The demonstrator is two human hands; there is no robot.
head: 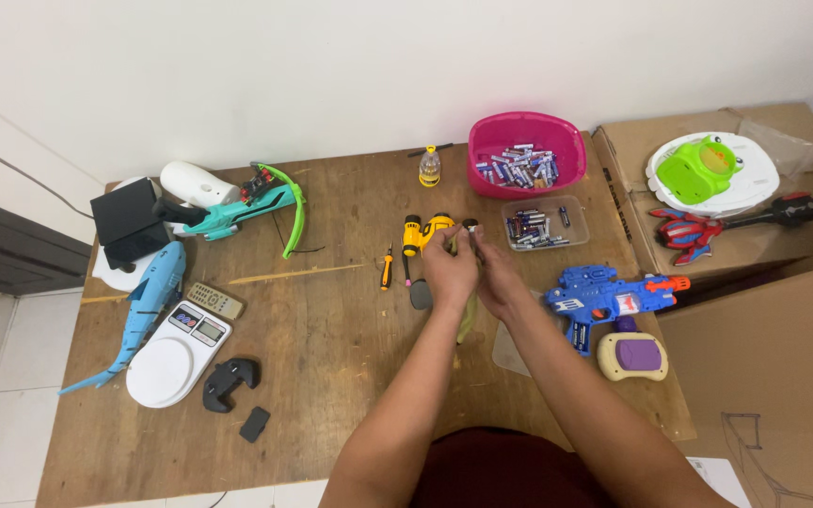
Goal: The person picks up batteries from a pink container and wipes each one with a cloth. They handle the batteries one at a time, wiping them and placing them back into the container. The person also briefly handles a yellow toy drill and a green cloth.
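My left hand (448, 268) and my right hand (501, 277) meet above the middle of the wooden table (331, 339). Between their fingertips they hold a small dark object with a pale round tip (470, 229); what it is stays unclear. A yellow toy drill (422, 231) lies just left of my left hand. Below that hand a dark handle (420, 293) pokes out. A small orange screwdriver (386, 267) lies further left. A yellowish thing under my forearms is mostly hidden.
A pink bowl (527, 132) and a clear tray (545, 226) hold several batteries. A blue toy gun (604, 296) and a cream-and-purple toy (631, 356) lie right. Left: blue shark toy (148, 301), white scale (179, 353), remote (215, 300), teal toy bow (256, 202), black controller (230, 381). Cardboard boxes (764, 254) stand at right.
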